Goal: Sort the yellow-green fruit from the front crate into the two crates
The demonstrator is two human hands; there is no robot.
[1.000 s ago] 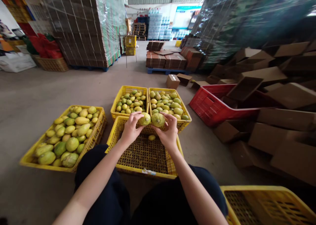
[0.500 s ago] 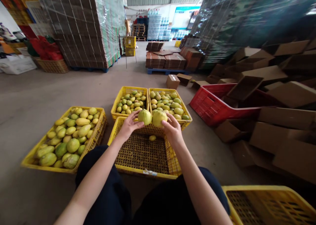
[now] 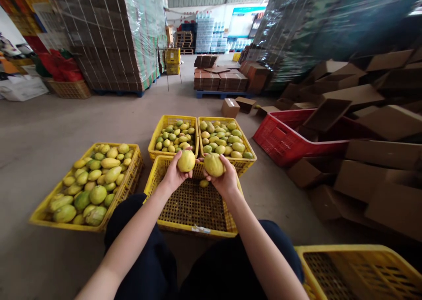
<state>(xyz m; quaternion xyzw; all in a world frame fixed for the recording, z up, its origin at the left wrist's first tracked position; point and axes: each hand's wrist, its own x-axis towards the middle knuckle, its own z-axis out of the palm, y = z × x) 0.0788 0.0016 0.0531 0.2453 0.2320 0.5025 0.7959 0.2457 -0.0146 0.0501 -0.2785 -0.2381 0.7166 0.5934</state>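
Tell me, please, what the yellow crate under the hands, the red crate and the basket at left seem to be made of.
The yellow crate looks like dull, rigid plastic, judging by its regular moulded holes. The red crate also looks plastic, slightly glossy, with moulded slots. The basket seems matt wicker from its crisscross weave, though possibly plastic strip.

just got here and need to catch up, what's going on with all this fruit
A person's left hand holds one yellow-green fruit and the right hand another, side by side above a nearly empty yellow crate. One small fruit lies in that crate. Two fruit-filled crates stand just beyond it, and a third stands to the left.
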